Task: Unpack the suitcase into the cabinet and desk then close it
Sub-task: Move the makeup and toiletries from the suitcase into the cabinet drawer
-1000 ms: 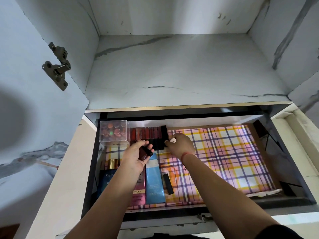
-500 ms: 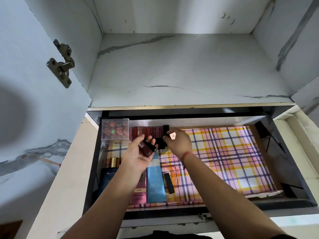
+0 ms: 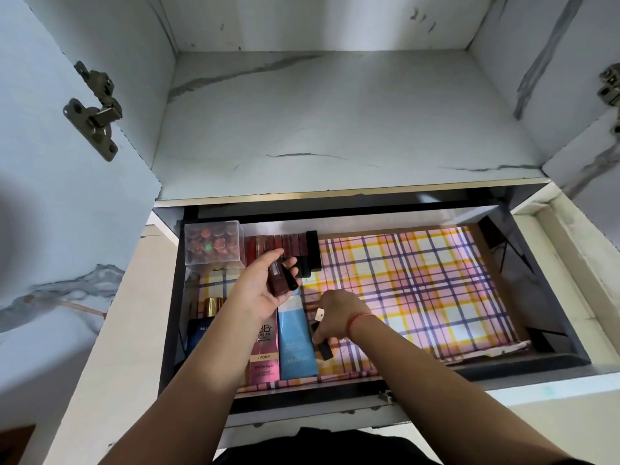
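Drawer (image 3: 469, 368), plaid-lined. Right hand (image 3: 335, 313): pinches 1 black lipstick (image 3: 324, 349) lying just beside blue tube (image 3: 297, 340). Left hand (image 3: 263, 292): curled round dark-red lipsticks (image 3: 282, 276). Recommended: lift clear, stand upright at the end of the back row (image 3: 292, 245).

Drawer liner (image 3: 419, 283): pink, yellow and navy plaid. Tubes: one pink (image 3: 265, 357), one blue (image 3: 297, 344). Lipsticks (image 3: 285, 245) dark red. Cabinet shelf (image 3: 335, 122) grey-veined white marble.

Pale marble-veined cabinet (image 3: 335, 122) with a metal hinge (image 3: 92, 110).

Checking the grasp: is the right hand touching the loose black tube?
Touching: in the head view the right hand pinches the black tube.
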